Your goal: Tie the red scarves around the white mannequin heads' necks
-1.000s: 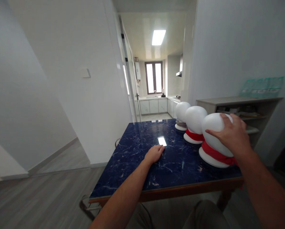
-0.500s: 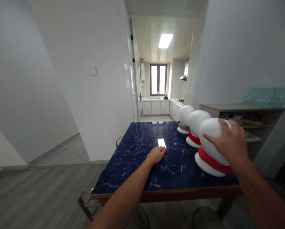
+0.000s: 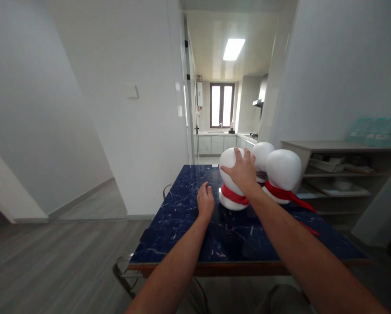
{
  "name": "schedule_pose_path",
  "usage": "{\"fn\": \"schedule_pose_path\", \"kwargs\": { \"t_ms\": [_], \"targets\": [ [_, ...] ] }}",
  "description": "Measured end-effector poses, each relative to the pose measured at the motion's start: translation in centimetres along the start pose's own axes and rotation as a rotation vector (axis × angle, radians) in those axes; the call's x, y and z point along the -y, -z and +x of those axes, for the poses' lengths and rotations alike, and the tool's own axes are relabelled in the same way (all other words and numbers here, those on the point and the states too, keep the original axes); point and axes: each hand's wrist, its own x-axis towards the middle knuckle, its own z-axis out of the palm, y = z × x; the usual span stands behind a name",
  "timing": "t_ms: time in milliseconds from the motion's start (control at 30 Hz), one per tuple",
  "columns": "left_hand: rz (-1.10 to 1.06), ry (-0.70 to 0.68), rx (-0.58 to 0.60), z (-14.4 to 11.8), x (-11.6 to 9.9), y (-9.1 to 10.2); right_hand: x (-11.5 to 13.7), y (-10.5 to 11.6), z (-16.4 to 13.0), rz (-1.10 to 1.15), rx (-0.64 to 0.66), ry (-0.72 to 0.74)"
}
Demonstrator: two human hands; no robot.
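My right hand (image 3: 243, 170) grips the top of a white foam mannequin head (image 3: 229, 162) with a red scarf (image 3: 232, 196) round its neck, standing near the middle of the dark blue marble table (image 3: 188, 226). My left hand (image 3: 205, 201) rests flat on the table just left of that head's base. A second white head (image 3: 283, 170) with a red scarf stands to the right, and a third white head (image 3: 262, 155) stands behind, partly hidden by my hand.
A grey shelf unit (image 3: 339, 170) stands against the right wall behind the table. A metal chair frame (image 3: 123, 274) shows under the table's near left corner. A doorway leads to a kitchen (image 3: 221, 131) beyond. Wooden floor spreads to the left.
My right hand has moved the held head from the table's right edge leftward to the middle. My left hand has shifted slightly forward toward its base.
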Motion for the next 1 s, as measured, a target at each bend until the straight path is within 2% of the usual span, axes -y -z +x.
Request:
{"fn": "schedule_pose_path", "kwargs": {
  "t_ms": [133,233,333,433,500,567,700,767,833,900,1000],
  "targets": [
    [0.135,0.041,0.071,0.1,0.6,-0.6,2.2,-3.4,0.4,0.029,0.064,-0.019],
    [0.214,0.102,0.182,0.0,0.9,-1.3,2.6,-4.9,-0.1,0.05,0.044,-0.031],
    [0.23,0.125,0.342,-0.1,1.0,-1.7,2.5,-5.3,-0.4,0.045,0.032,-0.025],
    [0.208,0.097,0.48,-0.1,1.0,-1.8,1.9,-4.8,-0.2,0.048,0.063,0.015],
    [0.193,0.096,0.522,-0.2,1.2,-1.7,0.8,-4.2,-0.1,0.101,0.066,0.044],
    [0.181,0.096,0.531,-0.2,1.4,-1.7,-1.3,-3.8,-0.5,0.195,0.01,0.042],
    [0.178,0.07,0.49,-0.6,1.9,-2.0,-7.8,-4.3,-3.4,0.386,-0.155,-0.143],
    [0.188,0.067,0.475,-0.7,2.1,-2.2,-10.8,-5.2,-5.6,0.452,-0.076,-0.261],
    [0.192,0.069,0.468,-0.8,2.1,-2.3,-12.9,-6.3,-7.8,0.507,0.072,-0.3],
    [0.194,0.072,0.469,-0.8,2.0,-2.2,-13.6,-7.4,-9.5,0.539,0.193,-0.259],
    [0.205,0.081,0.485,-0.8,1.6,-1.8,-13.0,-8.7,-10.7,0.537,0.291,-0.116]
  ]
}}
